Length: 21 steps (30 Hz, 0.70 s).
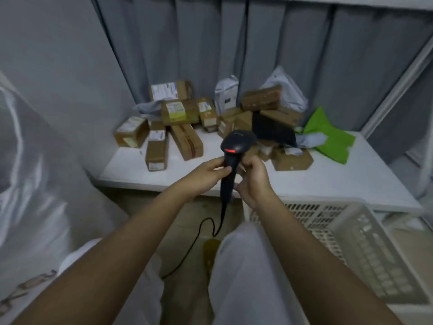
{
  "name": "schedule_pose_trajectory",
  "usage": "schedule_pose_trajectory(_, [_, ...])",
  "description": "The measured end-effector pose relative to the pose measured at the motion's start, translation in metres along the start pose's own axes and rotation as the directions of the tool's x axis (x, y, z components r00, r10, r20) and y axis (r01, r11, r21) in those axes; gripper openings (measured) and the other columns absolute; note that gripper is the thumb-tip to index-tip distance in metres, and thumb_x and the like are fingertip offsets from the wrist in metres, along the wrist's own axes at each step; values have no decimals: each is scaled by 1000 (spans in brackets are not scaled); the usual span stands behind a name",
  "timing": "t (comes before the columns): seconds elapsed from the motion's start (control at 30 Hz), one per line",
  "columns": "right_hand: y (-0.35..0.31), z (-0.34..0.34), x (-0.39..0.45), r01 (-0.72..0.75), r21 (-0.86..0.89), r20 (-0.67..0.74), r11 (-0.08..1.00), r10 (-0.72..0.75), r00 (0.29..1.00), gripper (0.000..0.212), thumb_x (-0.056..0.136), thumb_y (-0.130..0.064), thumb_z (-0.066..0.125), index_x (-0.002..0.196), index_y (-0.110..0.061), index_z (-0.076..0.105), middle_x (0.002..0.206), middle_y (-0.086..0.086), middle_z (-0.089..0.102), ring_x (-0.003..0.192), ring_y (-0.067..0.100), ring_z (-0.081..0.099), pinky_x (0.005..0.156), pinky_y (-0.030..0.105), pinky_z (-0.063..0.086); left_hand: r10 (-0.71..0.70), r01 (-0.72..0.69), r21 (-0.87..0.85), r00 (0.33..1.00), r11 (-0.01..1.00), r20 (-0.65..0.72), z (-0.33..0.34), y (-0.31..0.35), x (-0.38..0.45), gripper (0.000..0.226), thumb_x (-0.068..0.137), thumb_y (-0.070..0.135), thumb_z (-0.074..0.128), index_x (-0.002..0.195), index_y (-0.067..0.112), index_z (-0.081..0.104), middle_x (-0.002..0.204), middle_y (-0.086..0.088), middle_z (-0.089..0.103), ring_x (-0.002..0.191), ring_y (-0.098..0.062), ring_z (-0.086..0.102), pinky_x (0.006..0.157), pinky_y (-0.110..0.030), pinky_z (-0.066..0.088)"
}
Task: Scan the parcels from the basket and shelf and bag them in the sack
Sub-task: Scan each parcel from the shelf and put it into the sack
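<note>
A black handheld barcode scanner with a red strip on its head is held upright in front of the white shelf. My left hand grips its handle from the left, and my right hand holds the handle from the right. Its cable hangs down to the floor. Several brown cardboard parcels lie piled on the shelf with grey mailer bags, a black pouch and a green bag. The white sack stands at the left. The white plastic basket sits at lower right.
Grey curtains hang behind the shelf. A white shelf post rises at the right. My legs in white trousers fill the bottom centre, over a tan floor.
</note>
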State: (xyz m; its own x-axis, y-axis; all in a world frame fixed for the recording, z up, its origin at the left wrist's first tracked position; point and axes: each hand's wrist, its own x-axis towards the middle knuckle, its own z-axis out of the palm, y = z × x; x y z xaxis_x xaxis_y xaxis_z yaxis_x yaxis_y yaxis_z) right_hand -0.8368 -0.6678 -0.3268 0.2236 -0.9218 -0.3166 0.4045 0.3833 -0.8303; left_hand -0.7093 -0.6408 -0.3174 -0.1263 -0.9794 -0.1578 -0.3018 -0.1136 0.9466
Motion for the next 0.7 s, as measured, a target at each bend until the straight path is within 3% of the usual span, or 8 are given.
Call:
schedule_pose_trajectory(0.07, [8, -8, 15, -50, -3, 28, 999, 50, 998, 28, 92, -12, 32, 99, -12, 59, 112, 7, 57, 105, 20, 52, 100, 49, 41, -41, 40, -146, 999, 989, -6, 9, -16, 11, 27, 100, 19, 50, 125, 27, 52, 124, -1, 61, 112, -17, 59, 96, -33, 48])
schedule_pose_trajectory(0.13, [16, -9, 32, -125, -46, 79, 991, 129, 989, 45, 91, -11, 29, 126, -9, 56, 120, 8, 57, 102, 21, 53, 96, 45, 44, -73, 51, -154, 986, 987, -146, 14, -31, 22, 26, 96, 19, 56, 122, 22, 52, 115, -9, 64, 105, -23, 63, 93, -40, 52])
schedule_pose_trajectory(0.23, [25, -7, 66, -157, -385, 117, 909, 217, 969, 57, 90, -5, 32, 145, -11, 43, 121, 5, 51, 102, 21, 49, 92, 36, 43, -157, 109, -167, 940, 980, -304, 9, -51, 42, 24, 94, 18, 59, 117, 17, 51, 101, -11, 66, 93, -25, 66, 87, -40, 54])
schedule_pose_trajectory(0.3, [35, -14, 99, -43, -626, 46, 779, 92, 995, 61, 89, -1, 40, 147, -20, 40, 143, 2, 41, 125, 23, 42, 107, 40, 37, -187, 146, -145, 925, 978, -330, -1, -65, 57, 21, 94, 19, 58, 114, 18, 50, 97, -8, 64, 89, -22, 64, 86, -38, 52])
schedule_pose_trajectory(0.4, [54, -34, 152, -30, -732, -136, 680, -103, 985, 54, 92, -9, 49, 145, -19, 43, 146, 7, 44, 121, 27, 48, 93, 30, 40, -239, 192, -177, 923, 965, -301, -18, -85, 79, 22, 95, 19, 59, 115, 16, 51, 103, -12, 63, 87, -20, 62, 84, -34, 51])
schedule_pose_trajectory(0.53, [74, -48, 218, -156, -944, -216, 291, -185, 959, 60, 96, -34, 52, 148, -19, 28, 157, 13, 19, 140, 39, 23, 111, 44, 26, -257, 222, -150, 927, 963, -275, -34, -113, 109, 27, 93, 19, 61, 118, 17, 52, 98, -4, 62, 94, -22, 61, 87, -34, 49])
schedule_pose_trajectory(0.6, [81, -47, 246, -226, -945, -282, 236, -244, 928, 80, 92, -54, 53, 153, -20, 15, 162, 12, -1, 146, 40, 3, 116, 51, 15, -259, 229, -140, 928, 963, -266, -41, -126, 121, 29, 92, 19, 62, 119, 20, 52, 101, -2, 62, 99, -22, 61, 93, -35, 48])
schedule_pose_trajectory(0.7, [88, -38, 286, -302, -927, -370, 224, -393, 842, 108, 78, -71, 59, 155, -19, 5, 161, 15, -6, 148, 40, -1, 117, 59, 6, -272, 250, -115, 929, 961, -251, -50, -142, 135, 31, 91, 21, 63, 121, 19, 53, 107, -3, 63, 102, -22, 61, 95, -37, 48])
